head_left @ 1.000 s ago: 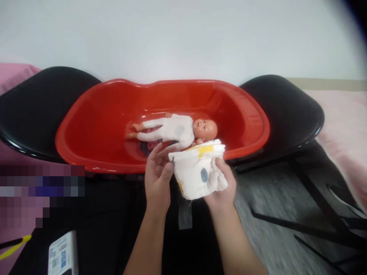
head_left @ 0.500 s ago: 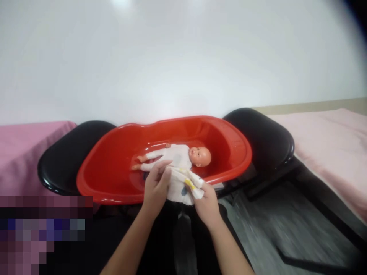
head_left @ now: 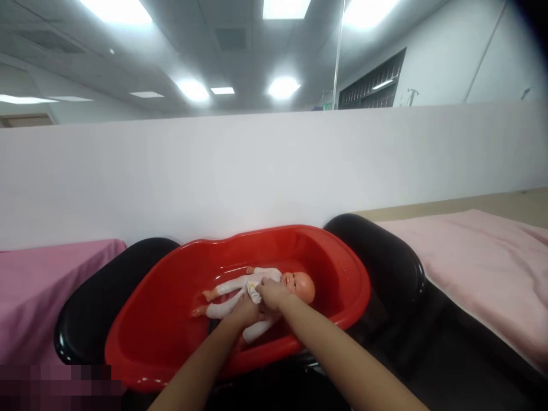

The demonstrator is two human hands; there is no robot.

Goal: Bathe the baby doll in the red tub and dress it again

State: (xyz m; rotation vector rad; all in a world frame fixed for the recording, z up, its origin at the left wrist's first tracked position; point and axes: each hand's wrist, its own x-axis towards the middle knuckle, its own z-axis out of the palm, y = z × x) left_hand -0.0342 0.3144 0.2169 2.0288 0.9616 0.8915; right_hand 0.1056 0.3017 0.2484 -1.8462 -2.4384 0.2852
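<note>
A baby doll (head_left: 231,284) in white clothes lies on its back inside a red baby bathtub (head_left: 141,337), its bald head to the right and bare feet to the left. My left hand (head_left: 247,311) and my right hand (head_left: 274,293) are close together over the doll's torso. Between them both hands grip a bunched white cloth (head_left: 253,292) with a yellow print. Fingers are closed on it, and most of the cloth is hidden by the hands. Whether the cloth touches the doll, I cannot tell.
The tub rests across two black seats, one at the left (head_left: 98,302) and one at the right (head_left: 377,257). Pink-covered surfaces flank them, left (head_left: 38,285) and right (head_left: 479,262). Behind stands a white wall (head_left: 240,171) with glass or a mirror above it.
My hands have moved forward from the tub's near edge to over the doll, and the spread cloth is now bunched. The camera view has tilted upward.
</note>
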